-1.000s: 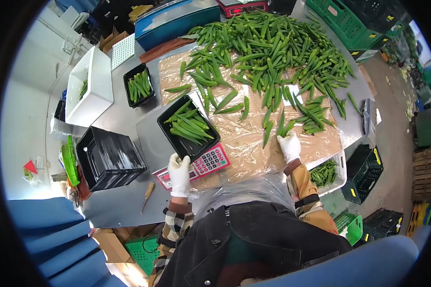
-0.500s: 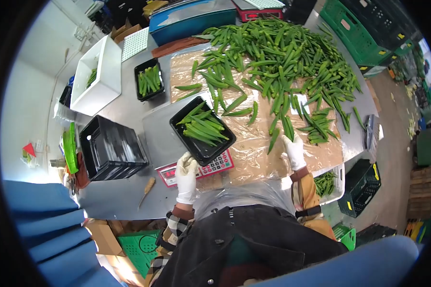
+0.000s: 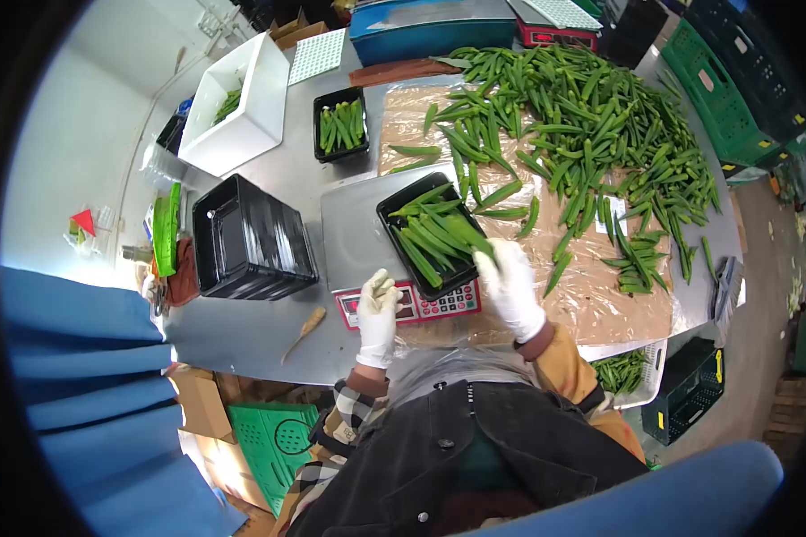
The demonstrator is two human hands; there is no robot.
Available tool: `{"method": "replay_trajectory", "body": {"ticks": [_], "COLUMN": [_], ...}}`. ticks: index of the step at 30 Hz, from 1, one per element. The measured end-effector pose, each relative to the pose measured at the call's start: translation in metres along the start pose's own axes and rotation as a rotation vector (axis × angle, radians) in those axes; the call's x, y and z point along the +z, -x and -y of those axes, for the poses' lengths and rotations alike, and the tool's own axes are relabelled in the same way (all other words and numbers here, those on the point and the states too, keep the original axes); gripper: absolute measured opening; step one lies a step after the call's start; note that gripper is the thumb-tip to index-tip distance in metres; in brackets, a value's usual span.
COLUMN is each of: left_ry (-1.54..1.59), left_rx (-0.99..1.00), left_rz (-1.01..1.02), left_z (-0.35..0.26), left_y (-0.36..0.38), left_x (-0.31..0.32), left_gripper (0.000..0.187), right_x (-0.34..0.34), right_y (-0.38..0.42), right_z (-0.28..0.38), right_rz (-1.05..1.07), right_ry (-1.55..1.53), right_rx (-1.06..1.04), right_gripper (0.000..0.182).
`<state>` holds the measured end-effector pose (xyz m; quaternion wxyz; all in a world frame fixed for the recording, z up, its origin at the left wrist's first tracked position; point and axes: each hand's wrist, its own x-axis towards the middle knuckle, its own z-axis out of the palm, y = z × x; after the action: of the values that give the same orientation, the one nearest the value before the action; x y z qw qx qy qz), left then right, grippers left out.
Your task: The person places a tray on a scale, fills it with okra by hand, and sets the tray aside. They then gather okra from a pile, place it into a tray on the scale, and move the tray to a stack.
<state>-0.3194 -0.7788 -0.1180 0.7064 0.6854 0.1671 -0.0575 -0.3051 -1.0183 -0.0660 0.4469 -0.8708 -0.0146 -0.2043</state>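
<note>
A black plastic tray [image 3: 406, 259] of okra sits tilted across a red and white digital scale [image 3: 452, 302]. My right hand [image 3: 512, 285], in a white glove, is at the tray's right side. Its fingers are closed on okra pods [image 3: 464, 234], blurred by motion, that reach over the okra in the tray. In front of the scale's display is my left hand [image 3: 379, 304], also gloved. Its fingers are loosely curled and apart, with nothing visible in them. A large heap of okra [image 3: 591, 125] covers the far right of the table, with loose pods strewn nearer.
A stack of black trays [image 3: 255, 242] stands left of the scale. Behind it are a white bin [image 3: 239, 107] and another filled tray [image 3: 340, 125]. A brush-like tool [image 3: 304, 333] lies near the front edge. Green crates [image 3: 703, 76] stand at the far right.
My right hand has moved left from the loose okra to the tray, bringing pods with it. My left hand has come away from the tray's near corner. The camera view has shifted.
</note>
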Motion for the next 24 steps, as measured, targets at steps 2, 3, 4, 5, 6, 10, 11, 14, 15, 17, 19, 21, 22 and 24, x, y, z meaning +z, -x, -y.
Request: {"method": "replay_trajectory", "body": {"ticks": [2, 3, 4, 5, 6, 10, 11, 14, 15, 17, 19, 21, 22, 24], "left_ry": [0.063, 0.085, 0.078, 0.084, 0.131, 0.128, 0.140, 0.169, 0.204, 0.146, 0.136, 0.061, 0.043, -0.079], "left_rx": [0.035, 0.053, 0.071, 0.066, 0.076, 0.020, 0.042, 0.135, 0.167, 0.139, 0.114, 0.087, 0.038, -0.011], "left_rz": [-0.082, -0.121, -0.176, -0.231, -0.277, -0.443, -0.431, -0.357, -0.302, -0.214, -0.098, -0.016, 0.008, 0.074], "left_z": [-0.002, -0.004, -0.011, -0.011, -0.017, -0.054, -0.058, -0.060, -0.057, -0.054, -0.048, -0.036, -0.033, -0.030], "left_y": [-0.005, -0.010, -0.013, -0.019, -0.023, -0.024, -0.025, -0.029, -0.031, -0.032, -0.032, -0.035, -0.034, -0.030], "left_x": [-0.018, -0.030, -0.040, -0.055, -0.065, -0.083, -0.083, -0.072, -0.065, -0.044, -0.024, -0.003, 0.007, 0.027], "left_gripper": [0.037, 0.036, 0.034, 0.035, 0.036, 0.038, 0.038, 0.038, 0.038, 0.037, 0.037, 0.040, 0.041, 0.040], "right_x": [-0.023, -0.033, -0.050, -0.064, -0.071, -0.101, -0.106, -0.110, -0.105, -0.095, -0.083, -0.067, -0.064, -0.061], "right_y": [0.010, 0.022, 0.028, 0.037, 0.051, 0.118, 0.129, 0.146, 0.144, 0.139, 0.137, 0.123, 0.116, 0.110], "right_z": [-0.011, -0.028, -0.030, -0.037, -0.056, -0.132, -0.145, -0.154, -0.150, -0.143, -0.145, -0.127, -0.118, -0.111], "right_rz": [0.074, 0.034, 0.052, 0.030, -0.040, -0.420, -0.534, -0.704, -0.667, -0.597, -0.510, -0.447, -0.406, -0.384], "right_ry": [-0.220, -0.177, -0.244, -0.253, -0.362, -0.780, -0.945, -1.165, -1.190, -1.238, -1.239, -1.219, -1.195, -1.092], "right_rx": [0.221, 0.266, 0.366, 0.432, 0.525, 0.892, 1.002, 1.145, 1.154, 1.170, 1.126, 1.112, 1.077, 1.081], "right_gripper": [0.021, 0.024, 0.026, 0.027, 0.026, 0.028, 0.029, 0.027, 0.025, 0.023, 0.021, 0.020, 0.021, 0.021]}}
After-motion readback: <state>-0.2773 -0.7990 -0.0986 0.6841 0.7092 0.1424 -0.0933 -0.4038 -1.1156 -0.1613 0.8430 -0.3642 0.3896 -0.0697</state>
